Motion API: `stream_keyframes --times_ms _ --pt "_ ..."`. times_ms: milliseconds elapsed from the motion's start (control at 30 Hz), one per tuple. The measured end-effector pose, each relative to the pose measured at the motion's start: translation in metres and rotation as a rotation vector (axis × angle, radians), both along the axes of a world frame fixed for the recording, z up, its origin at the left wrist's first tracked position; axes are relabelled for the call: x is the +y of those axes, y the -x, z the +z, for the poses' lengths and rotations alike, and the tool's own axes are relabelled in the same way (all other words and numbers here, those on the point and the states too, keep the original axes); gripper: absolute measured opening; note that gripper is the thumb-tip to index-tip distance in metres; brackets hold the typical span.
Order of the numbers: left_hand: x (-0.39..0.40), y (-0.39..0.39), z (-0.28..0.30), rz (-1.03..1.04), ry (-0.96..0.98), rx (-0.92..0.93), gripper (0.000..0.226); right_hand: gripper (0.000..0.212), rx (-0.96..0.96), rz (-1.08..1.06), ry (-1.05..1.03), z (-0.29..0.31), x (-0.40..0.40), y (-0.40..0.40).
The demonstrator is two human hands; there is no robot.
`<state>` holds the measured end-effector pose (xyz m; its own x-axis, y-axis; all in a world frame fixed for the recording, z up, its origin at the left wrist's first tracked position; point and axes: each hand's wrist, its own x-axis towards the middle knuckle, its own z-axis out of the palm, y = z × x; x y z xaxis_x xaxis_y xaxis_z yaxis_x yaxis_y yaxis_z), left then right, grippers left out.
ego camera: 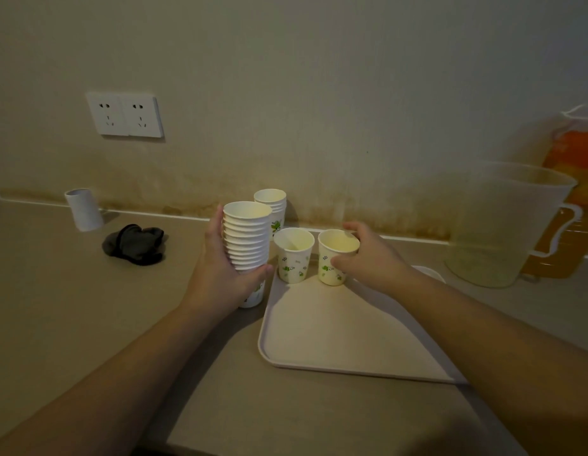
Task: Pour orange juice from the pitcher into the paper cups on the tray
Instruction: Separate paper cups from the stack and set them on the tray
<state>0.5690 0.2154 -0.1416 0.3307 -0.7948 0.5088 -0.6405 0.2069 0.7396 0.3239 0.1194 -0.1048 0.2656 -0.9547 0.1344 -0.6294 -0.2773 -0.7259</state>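
The right hand is curled round a paper cup printed with green leaves, thumb on the near side and fingers at the far rim, setting or steadying it at the tray's far edge. Just beside it on the left stands a second printed cup, upright and empty as far as can be seen. The left hand grips a tall stack of nested cups beside the tray's far left corner; whether the stack rests on the table or is held just above it cannot be told. Behind it, against the wall, stands a shorter cup stack. The beige tray lies near the middle of the table, its near part bare. The clear plastic pitcher stands well apart at the table's far right, looking empty, with an orange juice bottle behind it. Toward the far left lie a dark cloth and a cardboard tube. The step in hand seems to be laying out cups; pouring has not begun. Next, the person would likely have to release the cup, put down the stack, and get juice into the pitcher.
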Motion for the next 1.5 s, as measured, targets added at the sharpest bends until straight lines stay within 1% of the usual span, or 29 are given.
stream_keyframes --times_ms 367,633,767,833,900,1000,1067,1133,1200,1267,1300,1333,1433,1500 --pt "0.000 -0.003 -0.001 -0.005 -0.007 0.016 0.132 0.082 0.031 0.014 0.004 -0.002 -0.001 -0.001" --pt "0.002 -0.002 0.000 0.010 -0.001 -0.007 0.132 0.084 0.024 0.006 0.000 -0.005 -0.002 0.000" --pt "0.007 0.001 0.008 -0.002 0.005 0.043 0.132 0.092 0.052 0.029 0.008 0.003 -0.001 0.002" --pt "0.009 0.001 0.013 -0.017 0.011 0.030 0.130 0.094 0.059 0.041 0.017 0.010 0.002 0.004" --pt "0.012 0.002 0.019 -0.038 0.021 -0.008 0.127 0.090 0.045 0.066 0.054 0.019 0.007 0.005" --pt "0.016 0.010 0.031 -0.097 0.021 -0.122 0.122 0.074 -0.122 0.170 0.097 0.039 0.022 0.003" --pt "0.016 0.019 0.038 -0.169 -0.023 -0.199 0.120 0.065 -0.201 0.279 0.114 0.053 0.034 -0.003" --pt "0.015 0.029 0.045 -0.260 -0.096 -0.208 0.119 0.058 -0.217 0.362 0.108 0.060 0.045 -0.010" --pt "0.015 0.037 0.048 -0.311 -0.139 -0.220 0.120 0.063 -0.199 0.361 0.107 0.062 0.049 -0.014" --pt "0.016 0.042 0.049 -0.343 -0.137 -0.231 0.120 0.073 -0.192 0.328 0.077 0.059 0.049 -0.012" --pt "0.015 0.044 0.049 -0.354 -0.134 -0.238 0.118 0.075 -0.203 0.318 0.046 0.058 0.049 -0.010" --pt "0.015 0.045 0.049 -0.361 -0.127 -0.252 0.118 0.073 -0.216 0.317 0.016 0.056 0.049 -0.006" --pt "0.014 0.050 0.050 -0.369 -0.122 -0.296 0.118 0.057 -0.250 0.323 -0.037 0.053 0.048 0.004" --pt "0.014 0.055 0.052 -0.384 -0.121 -0.295 0.118 0.054 -0.285 0.304 -0.046 0.053 0.046 0.010"
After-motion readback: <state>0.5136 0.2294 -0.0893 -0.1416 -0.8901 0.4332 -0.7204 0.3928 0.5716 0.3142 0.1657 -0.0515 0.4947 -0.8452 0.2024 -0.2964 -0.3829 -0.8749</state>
